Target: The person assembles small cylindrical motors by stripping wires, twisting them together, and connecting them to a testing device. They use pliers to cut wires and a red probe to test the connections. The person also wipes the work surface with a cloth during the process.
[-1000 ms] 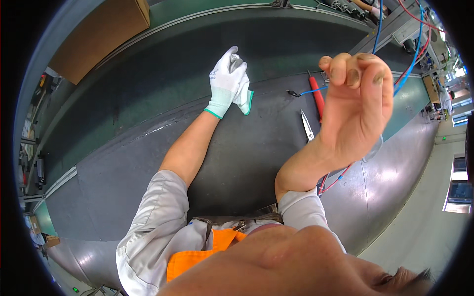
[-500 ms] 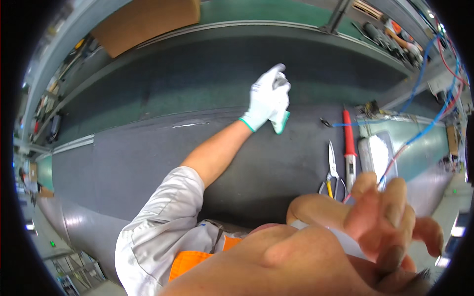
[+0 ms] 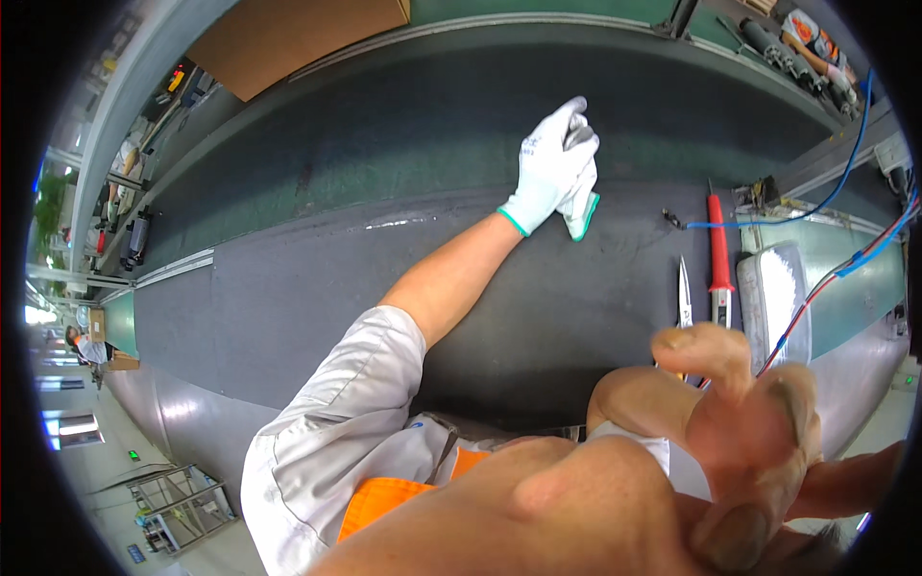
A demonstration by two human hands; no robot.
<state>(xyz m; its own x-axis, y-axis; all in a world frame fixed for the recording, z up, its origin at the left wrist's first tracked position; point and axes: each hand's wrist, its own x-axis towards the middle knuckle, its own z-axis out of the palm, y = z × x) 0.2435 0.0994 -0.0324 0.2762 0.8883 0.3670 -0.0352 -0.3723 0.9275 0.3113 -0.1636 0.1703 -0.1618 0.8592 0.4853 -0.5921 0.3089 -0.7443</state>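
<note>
My left hand [image 3: 555, 163], in a white glove with a green-edged cuff, reaches out over the far part of the dark work surface [image 3: 327, 298]. Its fingers are closed on a second white glove [image 3: 579, 217], whose green-edged cuff hangs out below the palm. My bare right hand [image 3: 754, 422] is raised close to the camera at the lower right. Its fingers are bent but apart, and I see nothing between them. Behind it lie scissors [image 3: 684, 288], partly hidden, and a red-handled tool [image 3: 719, 245] with a thin tip.
A tray with a white, shiny inside [image 3: 776, 288] stands at the right. Blue tubing [image 3: 816, 206] and a red-and-blue line [image 3: 792, 322] run past it. A cardboard box [image 3: 298, 38] stands at the far left. Metal frame posts [image 3: 101, 144] rise at the left. Another person [image 3: 812, 53] is at the far right.
The view has shifted, so the bench things sit farther right. My right hand's fingers have bent further and now cover more of the scissors. My left hand keeps hold of the loose glove.
</note>
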